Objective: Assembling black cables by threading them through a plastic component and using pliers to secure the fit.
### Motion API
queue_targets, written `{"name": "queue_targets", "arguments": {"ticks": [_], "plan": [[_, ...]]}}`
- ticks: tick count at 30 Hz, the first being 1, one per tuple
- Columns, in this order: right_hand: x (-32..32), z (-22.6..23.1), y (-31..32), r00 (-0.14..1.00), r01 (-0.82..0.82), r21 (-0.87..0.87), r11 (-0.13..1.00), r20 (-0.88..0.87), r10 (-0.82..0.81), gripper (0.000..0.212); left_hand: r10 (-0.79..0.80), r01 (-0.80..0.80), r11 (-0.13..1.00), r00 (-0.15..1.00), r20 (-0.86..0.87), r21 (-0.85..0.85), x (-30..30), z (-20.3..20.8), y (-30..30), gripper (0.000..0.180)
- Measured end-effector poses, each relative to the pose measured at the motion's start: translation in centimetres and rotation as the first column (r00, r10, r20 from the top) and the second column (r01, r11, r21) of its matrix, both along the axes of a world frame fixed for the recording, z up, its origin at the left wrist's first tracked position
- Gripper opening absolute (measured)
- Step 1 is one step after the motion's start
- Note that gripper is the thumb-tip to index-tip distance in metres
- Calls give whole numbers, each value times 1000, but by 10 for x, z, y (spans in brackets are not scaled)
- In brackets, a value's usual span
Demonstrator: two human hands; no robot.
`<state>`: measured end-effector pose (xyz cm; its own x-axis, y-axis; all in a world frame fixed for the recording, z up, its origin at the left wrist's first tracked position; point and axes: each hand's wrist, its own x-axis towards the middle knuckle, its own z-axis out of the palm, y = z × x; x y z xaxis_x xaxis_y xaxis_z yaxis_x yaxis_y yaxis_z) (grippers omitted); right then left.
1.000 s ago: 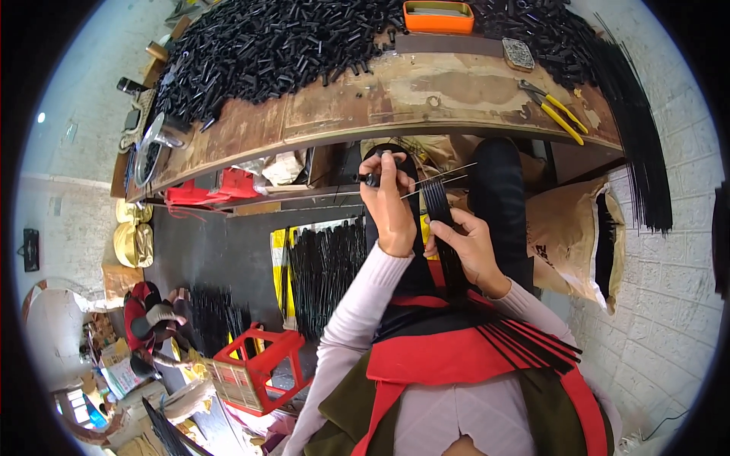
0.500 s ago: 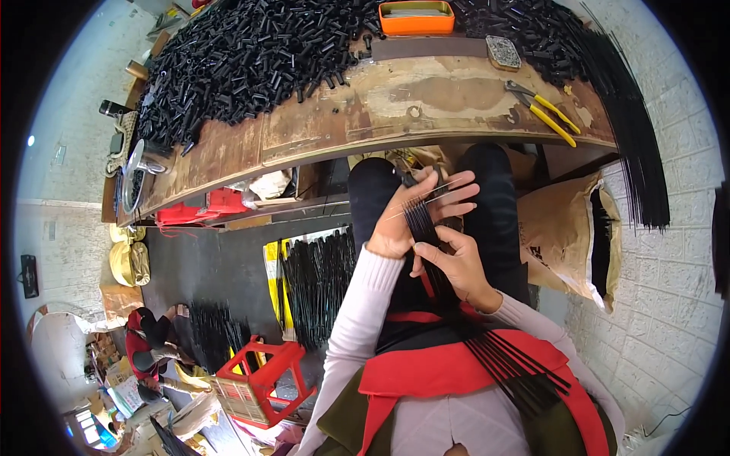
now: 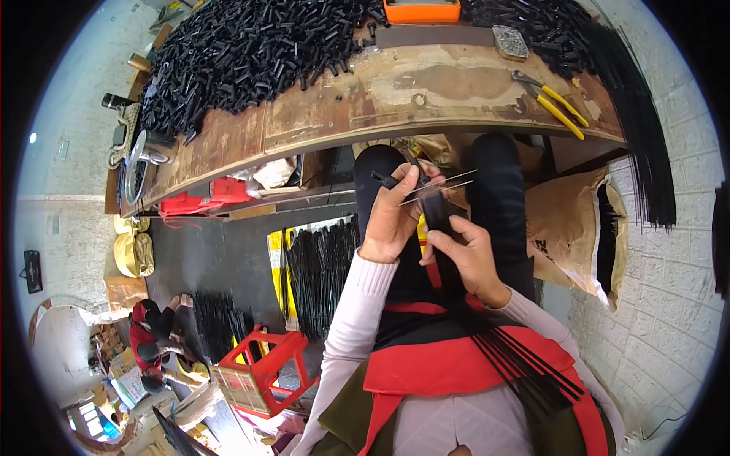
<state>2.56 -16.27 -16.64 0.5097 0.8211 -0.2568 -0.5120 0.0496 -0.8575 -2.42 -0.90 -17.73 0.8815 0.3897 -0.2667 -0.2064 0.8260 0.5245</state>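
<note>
Workbench (image 3: 456, 83): we sit under its front edge; a heap of short black tubes (image 3: 251, 45) covers the far side.
Bundle of black rods (image 3: 525, 365): it lies across our lap and runs up between both hands.
Right hand (image 3: 468, 254): fingers closed around the bundle.
Left hand (image 3: 395, 216): fingertips pinch a short tube and thin rods.
Doing it well: we judge a steady bundle and one rod at a time works best.
Hard to see: whether a rod sits inside the tube.

A worn wooden bench (image 3: 395, 99) carries a heap of black tubes (image 3: 251, 53), an orange box (image 3: 422, 10) and yellow pliers (image 3: 551, 102).
</note>
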Motion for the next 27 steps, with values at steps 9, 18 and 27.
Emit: {"name": "queue_targets", "arguments": {"ticks": [9, 18, 27], "plan": [[-1, 3, -1, 1000, 24, -17, 1000, -10, -24, 18, 170, -159, 981, 979, -109, 109, -29, 11, 0, 21], [-4, 3, 1, 999, 17, -11, 1000, 28, -17, 18, 195, -188, 978, 978, -70, 91, -31, 14, -2, 19], [-6, 1, 0, 999, 41, 36, 999, 23, -42, 17, 134, -127, 985, 989, -61, 114, -32, 16, -3, 30]]}}
